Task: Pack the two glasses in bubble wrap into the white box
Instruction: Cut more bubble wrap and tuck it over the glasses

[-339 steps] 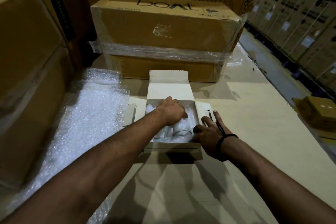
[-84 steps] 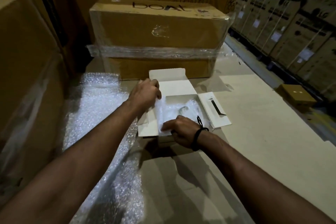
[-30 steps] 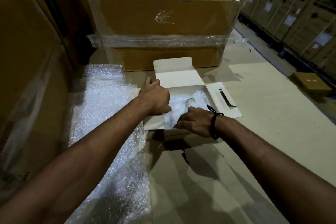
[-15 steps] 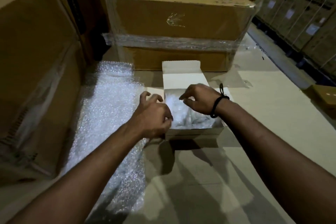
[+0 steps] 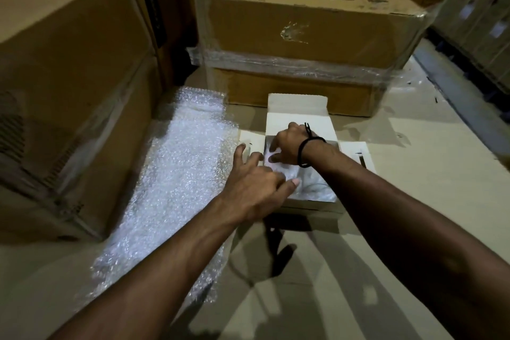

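The white box lies open on the cardboard surface, its lid flap folded back and its side flaps spread out. Inside lies the bubble-wrapped bundle of glasses; a curved glass rim shows faintly through the wrap. My left hand hovers over the box's left side with fingers spread and the thumb over the wrap. My right hand, a black band on its wrist, reaches across into the far left part of the box, and its fingertips press on the wrap. Both hands hide much of the bundle.
A sheet of bubble wrap lies flat to the left of the box. A large film-wrapped brown carton stands just behind it. Tall cartons wall off the left. The right side flap lies on the cardboard surface.
My right hand has moved from the box's front edge to its far left inside. My left hand has let go of the left flap and opened over the box's left side.
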`<action>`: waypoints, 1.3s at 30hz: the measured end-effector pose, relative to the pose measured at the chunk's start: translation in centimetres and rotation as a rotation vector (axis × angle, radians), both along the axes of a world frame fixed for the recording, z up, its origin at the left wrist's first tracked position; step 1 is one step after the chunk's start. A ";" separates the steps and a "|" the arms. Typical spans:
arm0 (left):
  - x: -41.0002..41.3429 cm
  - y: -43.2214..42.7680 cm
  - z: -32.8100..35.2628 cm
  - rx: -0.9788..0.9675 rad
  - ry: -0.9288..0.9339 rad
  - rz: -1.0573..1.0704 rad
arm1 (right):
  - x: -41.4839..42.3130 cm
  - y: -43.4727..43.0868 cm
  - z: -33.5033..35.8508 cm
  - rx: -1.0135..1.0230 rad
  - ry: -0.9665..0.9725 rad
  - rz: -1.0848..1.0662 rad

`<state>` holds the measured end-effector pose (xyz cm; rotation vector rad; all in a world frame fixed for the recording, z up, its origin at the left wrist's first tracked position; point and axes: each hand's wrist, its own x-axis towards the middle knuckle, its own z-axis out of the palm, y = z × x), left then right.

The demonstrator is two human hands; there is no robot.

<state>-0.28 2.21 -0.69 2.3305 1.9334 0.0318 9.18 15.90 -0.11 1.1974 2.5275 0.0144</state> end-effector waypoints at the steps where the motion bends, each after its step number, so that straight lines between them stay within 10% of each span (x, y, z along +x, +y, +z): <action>1: 0.3 -0.1 -0.1 -0.013 0.013 -0.003 | 0.1 0.2 0.0 0.006 0.020 -0.029; 16: 2.8 -1.4 -1.7 0.060 0.159 0.176 | -1.3 0.2 -0.8 0.140 -0.050 0.043; 33: 3.3 -4.2 -4.9 0.334 -0.151 0.171 | -0.4 -3.2 -2.2 0.219 -0.001 0.018; 39: -2.6 -10.1 -8.3 0.662 -0.340 0.237 | 0.7 -5.0 1.4 0.212 0.399 -0.115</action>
